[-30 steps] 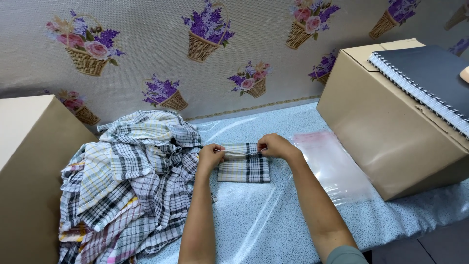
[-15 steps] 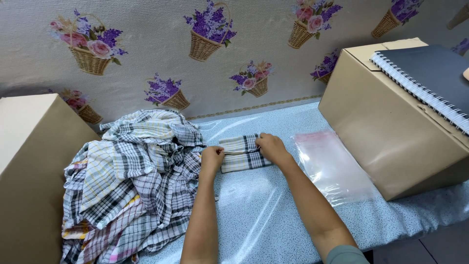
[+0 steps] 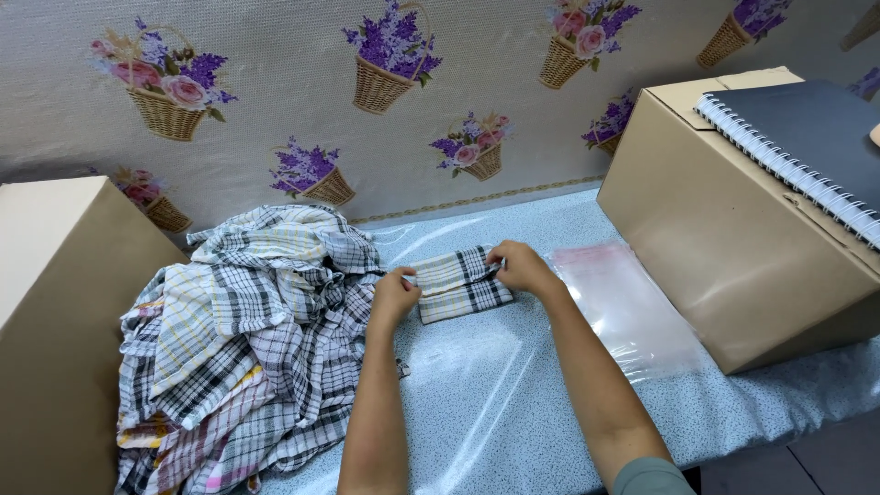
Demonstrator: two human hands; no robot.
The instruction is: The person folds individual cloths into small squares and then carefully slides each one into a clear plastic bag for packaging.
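A small folded checked cloth [image 3: 458,286], beige with dark stripes, lies on the light blue table cover [image 3: 513,403]. My left hand [image 3: 394,295] pinches its left edge. My right hand [image 3: 521,268] grips its upper right corner. Both hands hold the cloth flat against the table, slightly turned so its right end points away from me.
A heap of checked cloths [image 3: 247,339] lies to the left, against a cardboard box [image 3: 55,312]. A clear plastic bag [image 3: 623,307] lies right of the folded cloth. A large cardboard box [image 3: 733,229] at the right carries a dark spiral notebook [image 3: 807,137]. Floral wall behind.
The cloth was folded smaller, from a taller rectangle to a narrow one, and has turned slightly. My right hand moved a little to the right along its top edge.
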